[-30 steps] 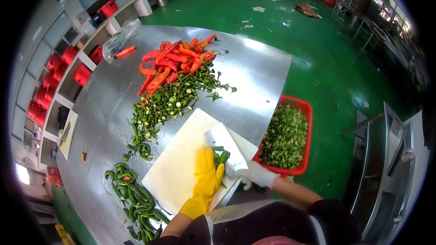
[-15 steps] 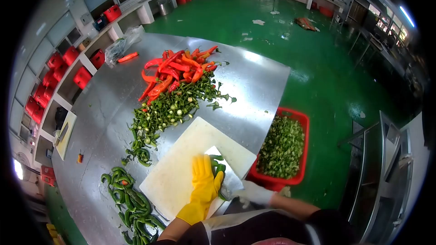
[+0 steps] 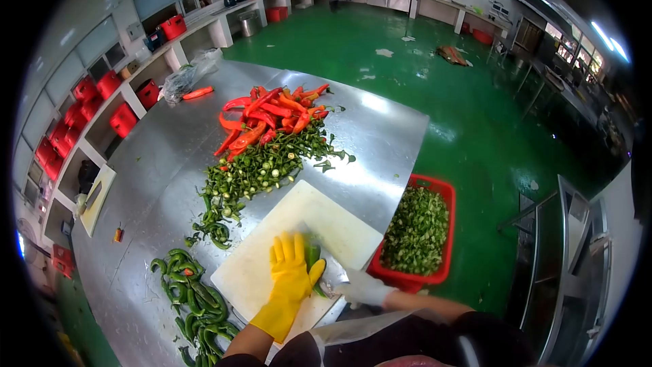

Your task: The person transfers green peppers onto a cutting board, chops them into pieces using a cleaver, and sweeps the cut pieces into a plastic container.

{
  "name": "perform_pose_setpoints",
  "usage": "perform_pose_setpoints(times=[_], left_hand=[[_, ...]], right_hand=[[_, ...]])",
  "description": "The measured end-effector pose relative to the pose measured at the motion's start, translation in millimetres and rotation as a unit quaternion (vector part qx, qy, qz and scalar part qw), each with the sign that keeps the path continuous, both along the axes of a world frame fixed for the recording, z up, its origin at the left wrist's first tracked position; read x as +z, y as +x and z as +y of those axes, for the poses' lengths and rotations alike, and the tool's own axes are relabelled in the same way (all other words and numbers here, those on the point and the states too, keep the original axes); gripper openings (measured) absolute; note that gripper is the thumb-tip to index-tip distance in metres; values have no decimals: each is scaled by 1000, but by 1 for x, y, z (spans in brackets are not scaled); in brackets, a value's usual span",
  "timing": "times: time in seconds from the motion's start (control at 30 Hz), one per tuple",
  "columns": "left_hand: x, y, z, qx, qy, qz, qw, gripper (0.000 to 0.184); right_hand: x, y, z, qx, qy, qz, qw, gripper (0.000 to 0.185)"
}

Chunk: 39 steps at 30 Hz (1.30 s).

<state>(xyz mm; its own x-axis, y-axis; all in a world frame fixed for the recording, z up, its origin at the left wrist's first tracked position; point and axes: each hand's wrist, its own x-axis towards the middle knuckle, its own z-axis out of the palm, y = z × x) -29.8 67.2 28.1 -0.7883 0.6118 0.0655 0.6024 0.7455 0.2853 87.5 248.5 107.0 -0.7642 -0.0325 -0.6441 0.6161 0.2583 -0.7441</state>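
My left hand (image 3: 291, 275), in a yellow rubber glove, lies on the white cutting board (image 3: 329, 207) with its fingers stretched out and the thumb apart. Right beside its thumb and index finger is a green pepper (image 3: 313, 255), partly hidden by the glove and a blade. My right hand (image 3: 367, 289), in a white glove, is closed round the handle of a cleaver (image 3: 333, 273), blurred by motion at the pepper. The handle itself is hidden in the glove. Left of the board lie whole green peppers (image 3: 200, 302) on the metal table.
Cut green pepper stems (image 3: 251, 170) and red peppers (image 3: 272, 119) are heaped beyond the board on the metal table (image 3: 159, 183). A red basket (image 3: 449, 231) of chopped green peppers (image 3: 415, 231) stands at the table's right edge. Another board (image 3: 98, 200) lies far left.
My left hand has shifted slightly left, its fingers a bit more spread. The cleaver has moved in my right hand and now shows less of its blade. The head view has tilted slightly upward.
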Motion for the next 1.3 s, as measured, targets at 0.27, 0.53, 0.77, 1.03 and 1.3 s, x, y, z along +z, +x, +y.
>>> perform_pose_setpoints(times=[0.27,0.53,0.77,1.03,1.3], left_hand=[[-30,4,-18,23,127,-7,992,96],[-23,5,-23,43,210,-40,976,94],[-9,2,-25,56,236,-22,970,89],[-22,-7,-33,75,239,-4,968,85],[-27,2,-37,103,260,-7,960,81]], right_hand=[[-14,-10,-10,98,100,-43,989,56],[44,-25,-41,82,107,-27,991,59],[-36,-23,-59,50,136,130,981,58],[-2,-41,-69,102,168,27,980,58],[-15,-39,-27,149,301,163,928,48]])
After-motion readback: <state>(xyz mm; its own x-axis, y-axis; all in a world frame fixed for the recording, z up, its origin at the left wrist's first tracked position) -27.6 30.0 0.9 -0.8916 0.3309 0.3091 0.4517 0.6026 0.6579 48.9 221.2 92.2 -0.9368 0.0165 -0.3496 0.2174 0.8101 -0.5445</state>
